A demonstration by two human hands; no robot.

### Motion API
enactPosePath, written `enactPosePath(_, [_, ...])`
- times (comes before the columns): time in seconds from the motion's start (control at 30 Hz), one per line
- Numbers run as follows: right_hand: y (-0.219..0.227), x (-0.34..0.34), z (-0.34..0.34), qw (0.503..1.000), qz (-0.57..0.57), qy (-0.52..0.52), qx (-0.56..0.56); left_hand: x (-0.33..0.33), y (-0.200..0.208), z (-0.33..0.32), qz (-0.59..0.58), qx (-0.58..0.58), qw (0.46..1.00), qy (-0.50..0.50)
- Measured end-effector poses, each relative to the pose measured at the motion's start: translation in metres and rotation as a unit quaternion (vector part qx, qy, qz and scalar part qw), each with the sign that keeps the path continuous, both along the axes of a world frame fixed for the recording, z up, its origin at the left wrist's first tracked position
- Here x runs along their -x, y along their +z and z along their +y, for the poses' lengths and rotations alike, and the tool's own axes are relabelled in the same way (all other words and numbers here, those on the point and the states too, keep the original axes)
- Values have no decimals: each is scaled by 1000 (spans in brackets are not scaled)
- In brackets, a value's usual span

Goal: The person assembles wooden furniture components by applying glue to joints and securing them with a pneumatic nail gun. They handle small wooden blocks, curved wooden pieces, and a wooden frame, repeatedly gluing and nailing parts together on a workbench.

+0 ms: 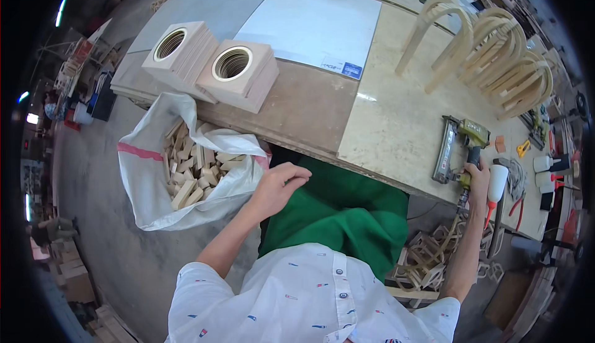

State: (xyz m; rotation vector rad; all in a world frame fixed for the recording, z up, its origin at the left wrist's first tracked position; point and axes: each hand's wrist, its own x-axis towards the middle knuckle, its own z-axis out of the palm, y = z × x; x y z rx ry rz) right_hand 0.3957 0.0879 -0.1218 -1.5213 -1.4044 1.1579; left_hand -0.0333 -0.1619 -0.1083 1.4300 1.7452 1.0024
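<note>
My right hand (478,179) is wrapped round the dark grip of a green and grey nail gun (475,133), which lies at the right end of the bench. My left hand (280,185) hovers over my lap beside a white woven sack (145,185). Its fingers are curled together, and whatever they may hold is hidden. Small pale wood blocks (186,175) fill the open sack. On the bench edge beyond it stand two stacks of square wooden pieces (238,76) with round holes through them.
Bent wood arches (455,24) stand in a row at the bench's far right. A white glue bottle (496,183) with a red tip lies beside my right hand, near red-handled pliers (515,206). A white sheet (310,21) covers the bench middle. Wooden frames (427,253) are piled below right.
</note>
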Motion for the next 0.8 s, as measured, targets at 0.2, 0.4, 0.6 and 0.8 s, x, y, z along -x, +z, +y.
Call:
enactPosePath(0.2, [10,7,-9,956,-279,-37,-80,27,28,14,90,-96,988,83])
enactPosePath(0.4, [-1,2,-33,882,-386,-45,-267,36,52,35,114,-179,975,62])
enactPosePath(0.6, [36,76,-100,986,-69,17,-152,11,39,-11,56,-136,987,63])
enactPosePath(0.8, [61,218,-143,957,55,280,-44,118,37,-100,239,81,932,262])
